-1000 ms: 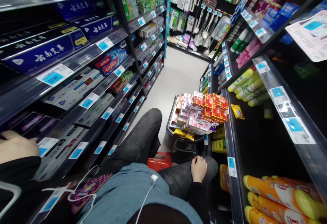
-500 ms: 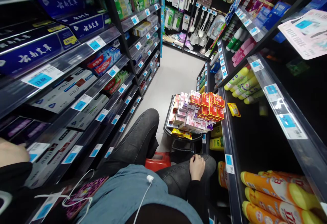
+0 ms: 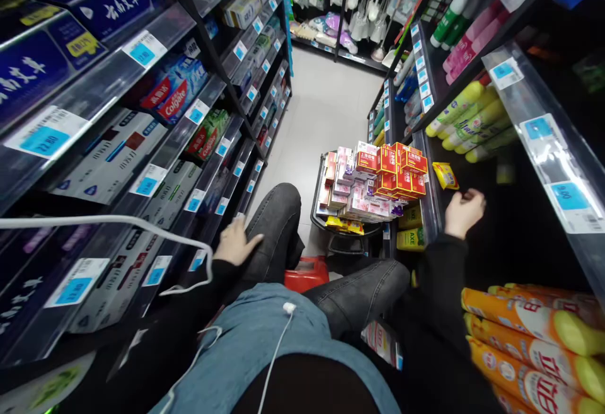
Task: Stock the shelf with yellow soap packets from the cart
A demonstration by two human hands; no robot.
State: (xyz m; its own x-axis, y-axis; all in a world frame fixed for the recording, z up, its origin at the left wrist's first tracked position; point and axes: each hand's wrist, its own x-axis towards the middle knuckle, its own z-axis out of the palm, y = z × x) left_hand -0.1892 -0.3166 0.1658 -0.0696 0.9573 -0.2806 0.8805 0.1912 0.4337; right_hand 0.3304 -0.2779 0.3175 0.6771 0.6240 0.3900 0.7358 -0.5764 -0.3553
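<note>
I sit low in a shop aisle between two dark shelf racks. My left hand lies on my left knee, fingers stretched out, holding nothing. My right hand reaches onto the black shelf on the right, its fingers curled; whether it holds anything I cannot make out. A small yellow packet lies on that shelf just beyond my right hand. A cart ahead carries stacked red boxes and pink boxes.
Toothpaste boxes fill the left shelves behind blue price tags. Yellow-green bottles and orange bottles lie on the right shelves. A red stool shows between my legs. A white earphone cable hangs across my front. Pale floor runs down the aisle.
My left hand has left the low left shelf and come onto my knee. My right hand has lifted off my right knee and reached up onto the right shelf. The view tilted down.
</note>
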